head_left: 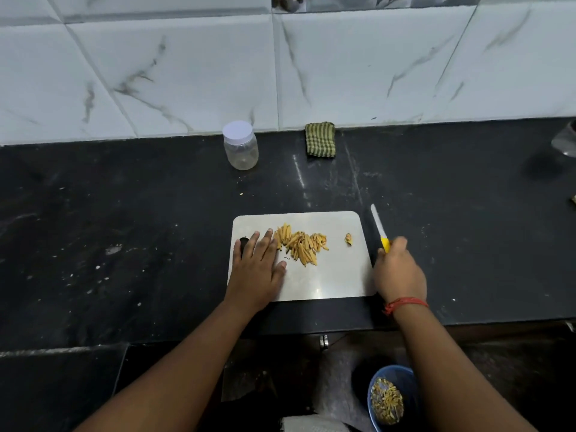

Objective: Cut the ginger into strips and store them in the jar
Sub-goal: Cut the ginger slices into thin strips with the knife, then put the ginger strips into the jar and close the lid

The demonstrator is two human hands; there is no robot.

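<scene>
On board: left hand flat by ginger strips; right hand grips knife.

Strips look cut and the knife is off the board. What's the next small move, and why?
Probably let go of the knife and reach for the jar to unscrew its lid. The ginger strips lie piled on the cutting board beside the flat left hand, the right hand holds the knife over the counter, and the jar looks empty with its white lid on.
</scene>
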